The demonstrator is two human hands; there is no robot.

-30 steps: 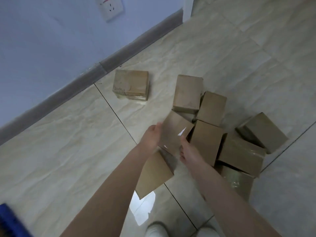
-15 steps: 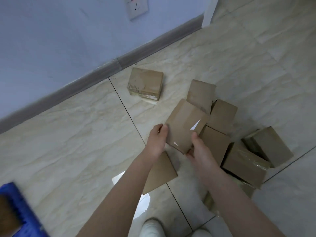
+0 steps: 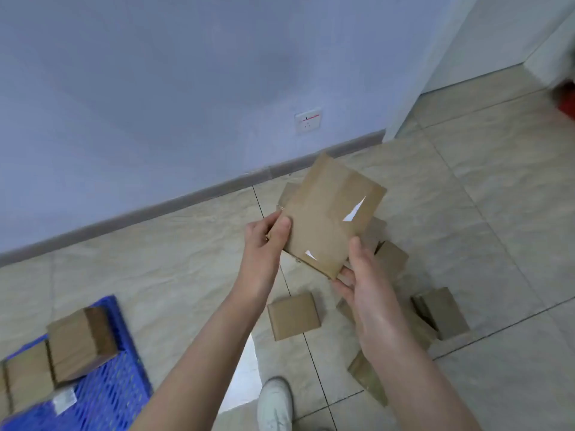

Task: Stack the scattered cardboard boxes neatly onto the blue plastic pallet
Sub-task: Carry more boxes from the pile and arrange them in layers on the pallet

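Note:
A brown cardboard box [image 3: 329,216] with clear tape glints is held up off the floor between both hands. My left hand [image 3: 264,234] grips its left edge, and my right hand [image 3: 361,275] supports its lower right corner. The blue plastic pallet [image 3: 105,396] lies at the lower left with a cardboard box [image 3: 81,340] stacked on it and another box [image 3: 28,374] beside that one. Several more boxes lie scattered on the tiled floor below and right of my hands, among them a flat one [image 3: 294,315] and a tilted one [image 3: 441,312].
A blue-grey wall with a white socket [image 3: 308,119] and a grey skirting board runs behind the boxes. My white shoe [image 3: 275,405] stands on the tiles at the bottom. A white wall corner [image 3: 413,98] rises at the right, with something red [image 3: 567,98] beyond it.
Both hands have lifted the taped box up from the pile. The view has swung up and left, bringing the blue pallet and its boxes into sight.

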